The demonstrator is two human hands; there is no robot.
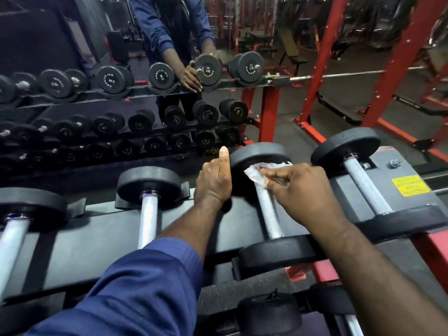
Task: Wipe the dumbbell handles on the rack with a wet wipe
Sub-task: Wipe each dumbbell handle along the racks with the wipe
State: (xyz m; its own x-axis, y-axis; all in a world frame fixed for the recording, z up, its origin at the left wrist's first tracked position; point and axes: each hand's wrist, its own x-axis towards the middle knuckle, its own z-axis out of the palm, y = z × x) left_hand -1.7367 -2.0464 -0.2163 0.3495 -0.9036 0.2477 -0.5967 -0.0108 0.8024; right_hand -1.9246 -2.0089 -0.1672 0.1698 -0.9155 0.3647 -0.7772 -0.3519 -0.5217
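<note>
Beneath the pinching fingers of the right hand, the wet wipe lay at the far end of a dumbbell handle on the rack; the left hand braced alongside, unclenched. Seemingly mid-wipe; next, likely a nearward stroke.

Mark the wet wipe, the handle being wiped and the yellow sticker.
wet wipe (254,175): head view, bunched white part sticking out.
handle (271,215): head view, bare knurled stretch near the front weight.
yellow sticker (408,186): head view, its centre.
</note>
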